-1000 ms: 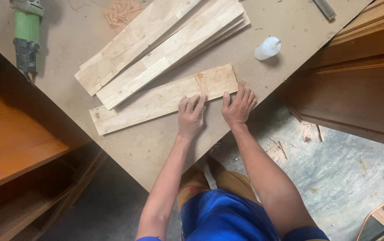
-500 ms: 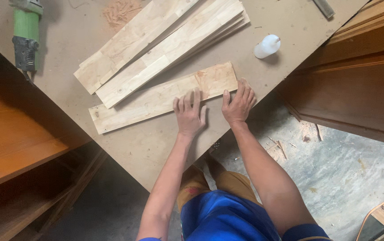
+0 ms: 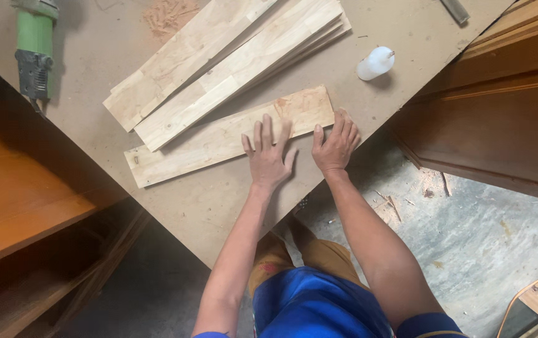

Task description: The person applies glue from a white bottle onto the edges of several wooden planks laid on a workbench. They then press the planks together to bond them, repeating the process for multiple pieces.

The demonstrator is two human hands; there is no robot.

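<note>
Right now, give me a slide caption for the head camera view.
Both hands, left hand and right hand, press flat on a pale wooden plank lying on a workbench beside stacked planks.

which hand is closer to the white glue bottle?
Right. The right hand rests at the plank's near end, below and left of the white bottle. The left hand lies flat on the plank, farther left.

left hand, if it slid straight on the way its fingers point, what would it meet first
The left hand already lies on the near plank; straight on, it would likely meet the plank stack first.
</note>
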